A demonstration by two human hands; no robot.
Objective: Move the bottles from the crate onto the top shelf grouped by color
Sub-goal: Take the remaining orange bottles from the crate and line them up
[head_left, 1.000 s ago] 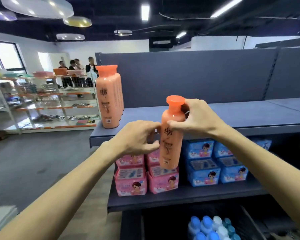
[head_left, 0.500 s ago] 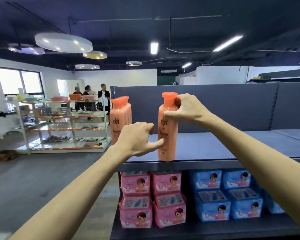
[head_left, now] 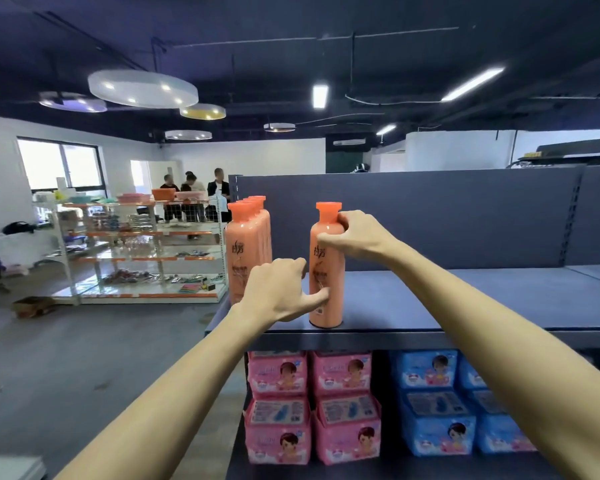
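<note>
An orange bottle [head_left: 327, 271] with an orange cap stands upright near the front edge of the dark top shelf [head_left: 465, 299]. My right hand [head_left: 355, 237] grips its shoulder just under the cap. My left hand [head_left: 281, 289] is at the bottle's lower left, fingers curled, its thumb lying on the lower front label. To the left, a row of several matching orange bottles [head_left: 245, 251] runs back along the shelf's left end, about a hand's width from the held bottle. The crate is out of view.
The shelf's grey back panel [head_left: 430, 216] rises behind the bottles. Pink packs [head_left: 312, 407] and blue packs [head_left: 437, 407] fill the shelf below. A white rack [head_left: 136, 251] and people stand in the far left background.
The bottle rose from below the shelf edge and now stands on the top shelf. In the last half second both hands kept their hold, and the view came closer.
</note>
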